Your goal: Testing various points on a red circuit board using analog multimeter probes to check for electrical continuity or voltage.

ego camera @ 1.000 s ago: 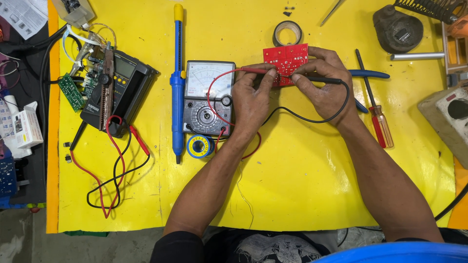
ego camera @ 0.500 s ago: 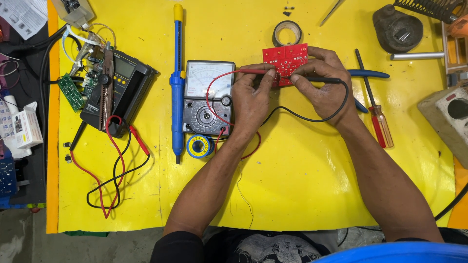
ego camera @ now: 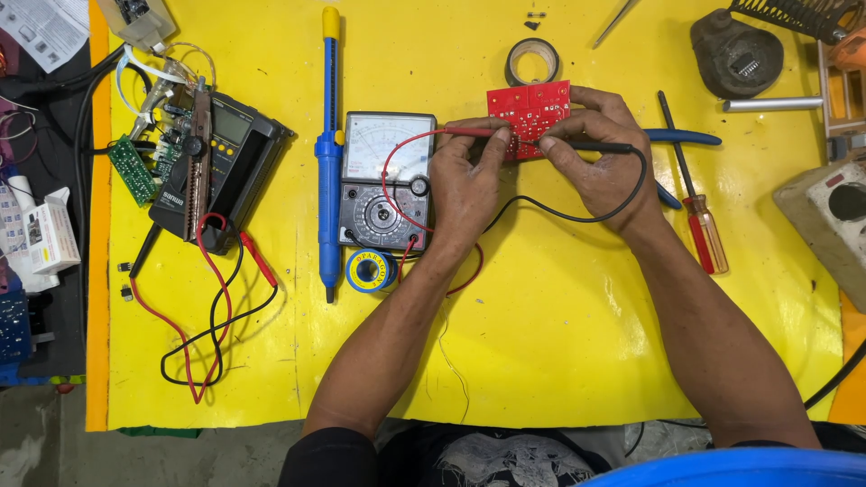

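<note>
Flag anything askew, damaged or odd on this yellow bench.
Nothing looks damaged or spilled. The only untidy spot is the far left edge, where a green circuit board and loose wires lie heaped against the black digital multimeter.

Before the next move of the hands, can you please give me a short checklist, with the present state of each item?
1. Left hand grips the red test probe: ok.
2. Right hand grips the black test probe: ok.
3. Both probe tips reach the small red circuit board: ok; the exact contact points cannot be told.
4. Red and black leads run back to the grey analog meter with a round dial: ok for red; black's end is hidden under the left hand, cannot tell.
5. Meter needle reading: cannot tell, too small.
6. Blue and yellow desoldering pump lies apart from both hands: ok.
</note>
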